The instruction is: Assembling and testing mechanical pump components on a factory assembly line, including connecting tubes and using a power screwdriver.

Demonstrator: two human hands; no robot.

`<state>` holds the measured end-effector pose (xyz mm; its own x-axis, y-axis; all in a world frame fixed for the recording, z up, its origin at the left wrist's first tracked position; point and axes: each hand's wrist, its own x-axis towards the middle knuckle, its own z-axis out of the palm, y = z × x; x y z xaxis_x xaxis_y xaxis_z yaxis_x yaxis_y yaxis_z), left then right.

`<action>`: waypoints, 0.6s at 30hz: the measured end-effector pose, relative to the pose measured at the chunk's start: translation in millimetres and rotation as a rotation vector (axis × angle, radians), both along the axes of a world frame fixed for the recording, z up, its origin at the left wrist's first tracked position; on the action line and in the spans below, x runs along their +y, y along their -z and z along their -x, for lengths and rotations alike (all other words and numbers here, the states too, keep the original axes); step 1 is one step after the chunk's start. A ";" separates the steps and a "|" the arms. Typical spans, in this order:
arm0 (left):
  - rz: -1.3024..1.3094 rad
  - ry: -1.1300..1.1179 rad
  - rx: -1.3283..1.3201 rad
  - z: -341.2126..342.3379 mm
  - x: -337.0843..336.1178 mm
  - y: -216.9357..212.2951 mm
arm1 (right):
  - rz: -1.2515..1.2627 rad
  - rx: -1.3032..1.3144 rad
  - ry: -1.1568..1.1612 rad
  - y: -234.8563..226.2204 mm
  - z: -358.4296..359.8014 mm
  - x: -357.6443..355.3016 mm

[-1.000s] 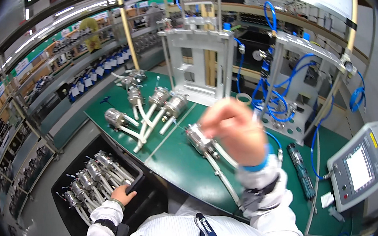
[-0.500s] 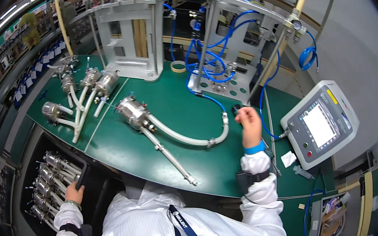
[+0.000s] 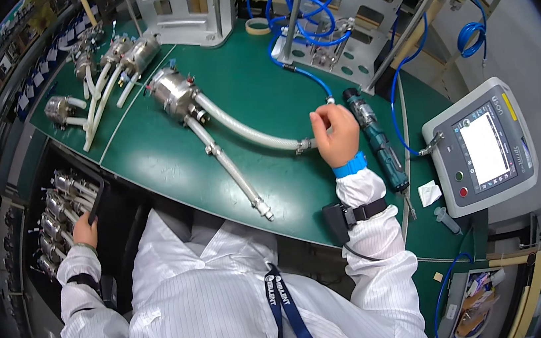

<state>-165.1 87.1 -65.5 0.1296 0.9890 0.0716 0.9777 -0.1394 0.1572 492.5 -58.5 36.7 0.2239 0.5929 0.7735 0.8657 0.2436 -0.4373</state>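
My left hand (image 3: 84, 231) is closed round the black rim of a bin (image 3: 102, 187) at the lower left. Metal canisters (image 3: 54, 205) with short white hoses lie in that bin. My right hand (image 3: 337, 136) is over the table with curled fingers, thumb against forefinger; it covers the far end of a braided white hose (image 3: 250, 136). A thin blue air tube (image 3: 311, 79) runs down to the same spot. What the fingers hold is hidden. The hose leads from a silver canister (image 3: 172, 95) lying on the green table, with a second, straight hose (image 3: 232, 172).
Beside my right hand lies a green power screwdriver (image 3: 377, 137). Further right stands a grey tester with a screen (image 3: 481, 145), near a white tissue (image 3: 429, 193) and a syringe (image 3: 447, 221). More canisters (image 3: 137, 54) lie far left; metal frames (image 3: 188, 35) stand behind.
My right hand has moved from beside the hose's connector to over it. The view has shifted, and the screwdriver shows fully now. My left hand stays at the bin's rim.
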 end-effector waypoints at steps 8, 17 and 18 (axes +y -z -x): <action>0.049 -0.044 0.005 -13.4 -1.4 -9.3 | 0.025 0.015 0.012 5.5 -3.5 1.6; -0.051 0.003 0.051 -32.0 -13.1 -20.0 | 0.120 0.096 0.098 13.1 -18.5 -2.1; -0.048 0.010 0.056 -31.6 -12.6 -19.0 | 0.136 0.104 0.102 14.4 -19.8 -2.4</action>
